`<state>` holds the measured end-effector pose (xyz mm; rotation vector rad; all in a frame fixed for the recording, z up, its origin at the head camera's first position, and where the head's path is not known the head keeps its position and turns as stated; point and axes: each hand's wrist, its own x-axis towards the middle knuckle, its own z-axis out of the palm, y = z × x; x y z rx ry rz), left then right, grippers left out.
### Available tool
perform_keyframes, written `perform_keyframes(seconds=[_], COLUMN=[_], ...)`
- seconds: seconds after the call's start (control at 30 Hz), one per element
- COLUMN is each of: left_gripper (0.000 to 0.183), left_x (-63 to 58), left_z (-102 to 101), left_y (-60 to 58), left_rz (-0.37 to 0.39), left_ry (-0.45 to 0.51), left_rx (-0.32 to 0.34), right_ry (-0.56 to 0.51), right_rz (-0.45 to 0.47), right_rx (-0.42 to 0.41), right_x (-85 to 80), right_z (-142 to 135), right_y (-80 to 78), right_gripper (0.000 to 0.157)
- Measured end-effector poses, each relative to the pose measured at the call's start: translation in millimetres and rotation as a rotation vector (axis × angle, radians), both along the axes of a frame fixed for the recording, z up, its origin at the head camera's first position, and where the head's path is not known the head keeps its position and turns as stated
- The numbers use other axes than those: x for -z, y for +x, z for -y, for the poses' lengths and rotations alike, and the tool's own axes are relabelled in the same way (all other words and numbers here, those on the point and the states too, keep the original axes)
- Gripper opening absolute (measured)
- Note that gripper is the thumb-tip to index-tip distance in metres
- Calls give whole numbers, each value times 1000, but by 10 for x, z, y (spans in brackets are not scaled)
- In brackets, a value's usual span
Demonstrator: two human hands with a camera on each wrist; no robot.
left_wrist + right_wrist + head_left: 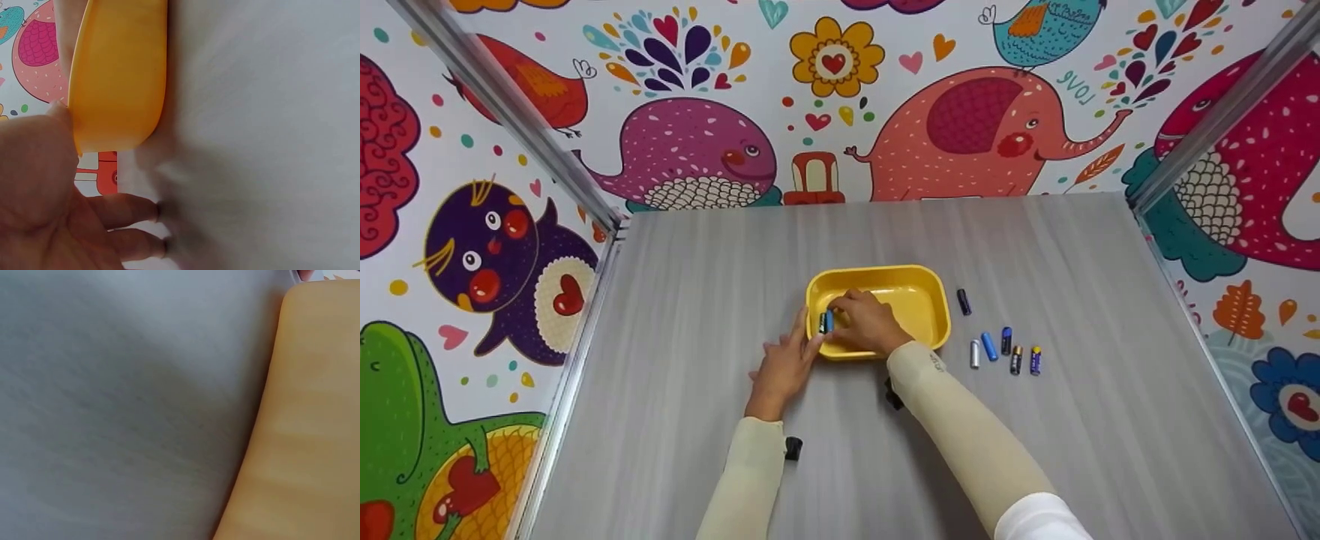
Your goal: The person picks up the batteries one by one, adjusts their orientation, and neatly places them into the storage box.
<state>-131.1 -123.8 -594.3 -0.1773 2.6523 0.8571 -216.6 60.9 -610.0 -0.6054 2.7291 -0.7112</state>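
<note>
Head looks down; close wrist views seemingly share the tray (919,306).

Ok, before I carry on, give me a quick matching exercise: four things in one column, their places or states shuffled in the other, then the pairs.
1. Right hand
2. Left hand
3. Silver battery
4. Yellow tray

A. Lies near other batteries on the table
B. Has batteries within its walls
C. Fingering a blue battery
D. Beside the tray's left end

Pairs: 1-C, 2-D, 3-A, 4-B
</note>
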Motion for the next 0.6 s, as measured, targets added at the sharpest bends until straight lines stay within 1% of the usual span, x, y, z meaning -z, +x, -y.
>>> perform_keyframes(seconds=[0.23,0.4,0.6], left_gripper=[72,71,72], left_x=[-7,-3,1], left_z=[12,15,11], left_y=[1,6,5], left_rz=[20,15,20], left_ry=[11,16,18], left_rx=[-11,-8,-6], right_ry=[31,58,60], right_rz=[-14,-37,-37], right_rx=[-6,-13,-13], right_x=[-2,8,3], right_z=[16,22,20], right_y=[10,9,6], right_gripper=[54,54,55])
